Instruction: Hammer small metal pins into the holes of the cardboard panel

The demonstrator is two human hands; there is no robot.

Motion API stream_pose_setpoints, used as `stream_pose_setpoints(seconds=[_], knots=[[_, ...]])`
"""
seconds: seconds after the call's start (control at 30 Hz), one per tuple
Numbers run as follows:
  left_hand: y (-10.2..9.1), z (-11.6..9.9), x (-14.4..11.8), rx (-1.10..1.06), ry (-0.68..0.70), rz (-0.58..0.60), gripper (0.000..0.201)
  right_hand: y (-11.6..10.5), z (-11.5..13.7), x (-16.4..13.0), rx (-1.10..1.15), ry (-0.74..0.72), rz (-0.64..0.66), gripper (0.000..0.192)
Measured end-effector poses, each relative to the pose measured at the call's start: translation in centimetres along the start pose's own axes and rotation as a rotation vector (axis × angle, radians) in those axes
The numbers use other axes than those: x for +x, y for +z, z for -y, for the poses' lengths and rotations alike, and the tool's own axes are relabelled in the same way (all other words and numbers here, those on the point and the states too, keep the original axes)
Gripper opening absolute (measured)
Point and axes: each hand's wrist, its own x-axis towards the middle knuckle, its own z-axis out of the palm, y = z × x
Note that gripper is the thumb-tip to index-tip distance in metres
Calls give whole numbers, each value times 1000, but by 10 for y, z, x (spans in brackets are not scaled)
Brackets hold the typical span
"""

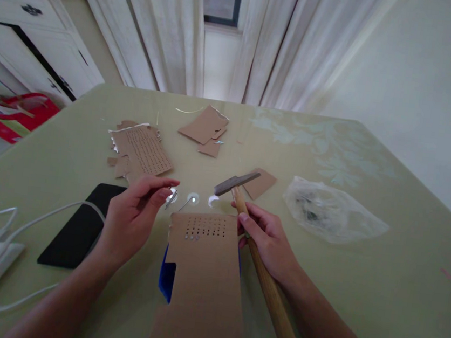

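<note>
left hand [137,210]: fingers pinched on a small nail [170,199]
right hand [267,240]: clenched round hammer [258,259] handle
cardboard strip [203,275]: between hands, rows of holes

cardboard strip [201,275] lies on the table [360,271] between left hand [132,218] and right hand [268,239]. phone [76,225] left of it, plastic bag [332,211] right, cardboard scraps [141,151] behind. hammer [257,248] in right hand, nail [171,198] at left fingertips.
</note>
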Motion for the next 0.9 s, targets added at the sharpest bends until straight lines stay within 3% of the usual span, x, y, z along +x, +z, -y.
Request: stream_pose_setpoints(seconds=[0.17, 0.3, 0.53, 0.9], knots=[[-6, -9, -8, -189, 202, 48, 8, 2, -2, -1, 11, -7, 47, 33], [-9, -8, -12, -186, 298, 219, 16, 3, -1, -1, 9, -24, 65, 35], [-7, -9, -15, -230, 325, 374, 21, 2, -4, 0, 20, -16, 49, 33], [-3, -8, -16, -178, 319, 395, 18, 3, -4, 0, 12, -11, 52, 33]])
